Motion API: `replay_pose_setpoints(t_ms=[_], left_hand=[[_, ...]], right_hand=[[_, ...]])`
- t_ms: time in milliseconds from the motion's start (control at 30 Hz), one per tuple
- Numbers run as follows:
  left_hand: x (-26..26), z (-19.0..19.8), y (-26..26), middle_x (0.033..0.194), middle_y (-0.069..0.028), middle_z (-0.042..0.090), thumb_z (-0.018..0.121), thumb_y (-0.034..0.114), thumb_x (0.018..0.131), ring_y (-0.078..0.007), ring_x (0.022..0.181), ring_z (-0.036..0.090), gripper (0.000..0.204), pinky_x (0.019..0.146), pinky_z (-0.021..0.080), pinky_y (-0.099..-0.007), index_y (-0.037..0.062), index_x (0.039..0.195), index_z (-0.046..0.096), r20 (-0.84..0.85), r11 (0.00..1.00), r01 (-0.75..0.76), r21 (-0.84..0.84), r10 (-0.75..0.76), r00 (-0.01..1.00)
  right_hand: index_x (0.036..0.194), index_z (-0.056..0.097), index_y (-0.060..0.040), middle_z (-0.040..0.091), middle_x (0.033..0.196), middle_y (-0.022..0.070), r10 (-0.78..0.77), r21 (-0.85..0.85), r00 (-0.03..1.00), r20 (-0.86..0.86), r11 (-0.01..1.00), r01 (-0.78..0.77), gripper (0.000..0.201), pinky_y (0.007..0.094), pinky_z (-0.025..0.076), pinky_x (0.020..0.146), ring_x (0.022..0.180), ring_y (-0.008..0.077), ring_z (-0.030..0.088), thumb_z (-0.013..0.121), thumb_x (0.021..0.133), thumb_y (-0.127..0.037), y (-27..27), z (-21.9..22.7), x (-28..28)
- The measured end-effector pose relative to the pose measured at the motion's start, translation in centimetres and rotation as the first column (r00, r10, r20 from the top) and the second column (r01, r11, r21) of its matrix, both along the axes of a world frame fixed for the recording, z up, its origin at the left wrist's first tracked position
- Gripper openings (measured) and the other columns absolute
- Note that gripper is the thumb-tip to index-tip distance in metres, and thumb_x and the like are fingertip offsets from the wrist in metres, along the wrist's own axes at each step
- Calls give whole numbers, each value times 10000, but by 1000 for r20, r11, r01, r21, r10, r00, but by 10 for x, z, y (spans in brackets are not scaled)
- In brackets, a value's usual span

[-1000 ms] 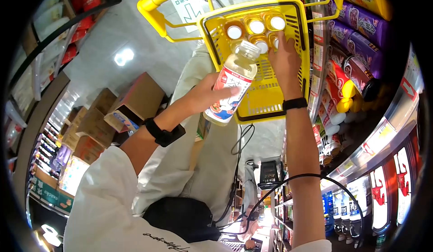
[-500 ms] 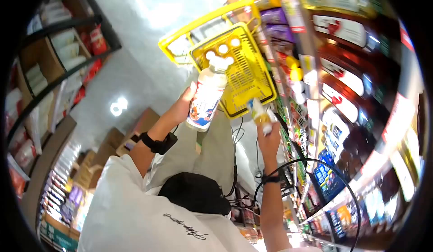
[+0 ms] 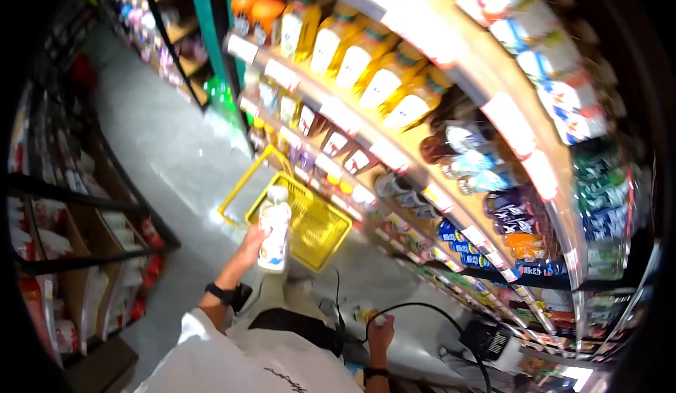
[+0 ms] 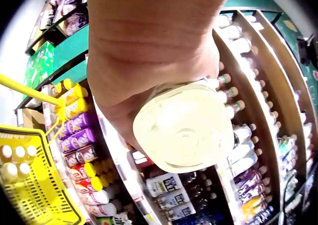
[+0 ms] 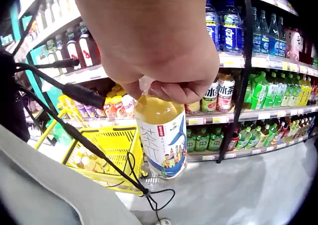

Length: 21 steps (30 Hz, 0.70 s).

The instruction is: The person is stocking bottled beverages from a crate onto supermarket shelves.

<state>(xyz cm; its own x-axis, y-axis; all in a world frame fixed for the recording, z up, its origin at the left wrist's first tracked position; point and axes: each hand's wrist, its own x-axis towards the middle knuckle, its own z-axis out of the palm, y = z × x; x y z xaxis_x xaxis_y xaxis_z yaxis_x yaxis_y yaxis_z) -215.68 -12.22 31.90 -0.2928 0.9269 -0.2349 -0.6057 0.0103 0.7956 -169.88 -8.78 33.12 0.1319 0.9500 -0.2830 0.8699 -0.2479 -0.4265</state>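
My left hand (image 3: 248, 246) grips a clear bottle (image 3: 274, 227) of pale drink with a white cap, held upright in front of the yellow shopping basket (image 3: 331, 244). In the left wrist view the round base of that bottle (image 4: 184, 130) faces the camera, and the palm hides most of its side. Low at my side, my right hand (image 3: 381, 331) holds a second bottle by its neck. The right wrist view shows this tea bottle (image 5: 161, 140) hanging upright, its white label printed with a blue whale-like shape; curled fingers cover the cap.
Several white-capped bottles (image 4: 19, 160) stand inside the basket. Drink shelves (image 3: 394, 154) run along the right, with juice bottles (image 3: 380, 87) on an upper level. Another shelf unit (image 3: 91, 252) stands to the left. Black cables (image 5: 74, 128) hang near my right arm.
My right hand has come out of the basket with a tea bottle and moved down to my side. The left hand keeps its bottle. My head view has swung toward the shelves.
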Motion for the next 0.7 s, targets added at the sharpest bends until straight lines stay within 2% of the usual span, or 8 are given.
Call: replay_pose_setpoints(t_ms=[33, 67, 133, 267, 400, 467, 533, 700], left_hand=[[7, 42, 4, 1078, -59, 691, 566, 355, 1028, -154, 958, 670, 436, 843, 545, -311, -4, 1275, 579, 48, 996, 84, 20, -84, 995], [16, 34, 9, 1062, -63, 688, 558, 375, 1030, -163, 927, 673, 456, 826, 544, -315, -2, 1285, 568, -24, 998, 28, 57, -27, 999], [32, 70, 21, 1099, -67, 676, 555, 387, 1026, -161, 965, 659, 492, 859, 534, -321, -5, 1323, 543, -26, 989, 94, 116, -92, 995], [48, 147, 51, 1201, -63, 638, 580, 393, 988, -150, 1070, 610, 566, 942, 487, -313, -12, 1376, 505, -234, 943, 205, 263, -144, 961], [65, 225, 86, 1184, -93, 647, 565, 391, 990, -177, 1053, 639, 567, 930, 507, -326, -11, 1379, 477, -261, 903, 41, 428, 80, 962], [61, 258, 104, 1152, -128, 662, 552, 394, 996, -223, 967, 685, 573, 884, 544, -351, -20, 1380, 457, -103, 838, 194, 511, -164, 981], [57, 287, 129, 1095, -153, 673, 548, 389, 998, -255, 881, 709, 564, 833, 574, -374, -19, 1375, 449, -139, 747, 224, 626, -177, 974], [23, 366, 173, 1043, -133, 673, 563, 368, 1002, -197, 914, 695, 518, 838, 563, -354, -3, 1352, 468, -348, 706, 200, 680, 71, 935]], right_hand=[[1064, 560, -97, 710, 906, 202, 32, 46, 999, -16, 998, -32, 353, 509, 535, 728, 869, 442, 692, 767, 839, -274, -6, -3, 10], [1064, 560, -97, 710, 906, 202, 24, 78, 998, -58, 997, -19, 353, 509, 535, 728, 869, 442, 692, 767, 839, -274, -8, -4, 13], [1044, 548, -93, 703, 854, 164, -58, 35, 998, -4, 998, 58, 392, 506, 532, 699, 802, 409, 698, 783, 838, -330, -17, 5, 22], [1027, 536, -93, 683, 804, 143, -46, 103, 990, -135, 993, 60, 430, 494, 524, 647, 737, 377, 695, 790, 839, -385, -25, 5, 36], [1016, 533, -99, 662, 762, 137, -9, 218, 991, -136, 975, 39, 404, 463, 511, 577, 676, 345, 688, 784, 851, -369, -31, -9, 47], [996, 546, -88, 662, 758, 138, -28, 249, 994, -101, 967, 53, 380, 468, 511, 584, 678, 353, 687, 782, 845, -346, -35, -10, 48], [986, 556, -84, 663, 760, 141, -13, 288, 993, -116, 956, 46, 380, 469, 514, 594, 689, 355, 689, 788, 836, -344, -40, -11, 49], [955, 580, -83, 673, 773, 158, -31, 326, 996, -81, 944, 55, 373, 464, 520, 619, 717, 367, 692, 814, 813, -336, -54, -18, 47]])
